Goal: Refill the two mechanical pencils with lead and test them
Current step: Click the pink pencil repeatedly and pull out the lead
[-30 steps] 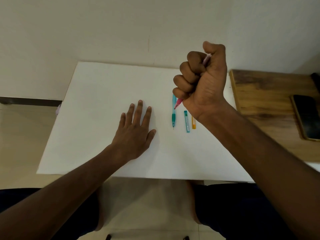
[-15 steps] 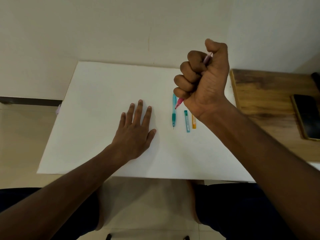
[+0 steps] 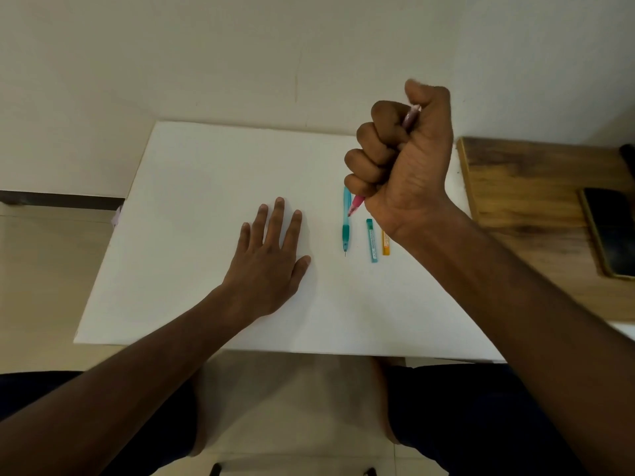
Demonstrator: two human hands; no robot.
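Counted 2 plastic mechanical pencils: teal one [image 3: 346, 224] flat on white tabletop [image 3: 206, 201], pink one [image 3: 356, 205] up in right fist [image 3: 402, 163]. 2 slim lead cases beside them: teal plastic tube [image 3: 371, 240], orange plastic tube [image 3: 386, 244]. 2 bare hands: that fist, plus left hand [image 3: 268, 259] flat on top. 1 dark phone [image 3: 610, 231] on 1 wooden side surface [image 3: 529, 187].
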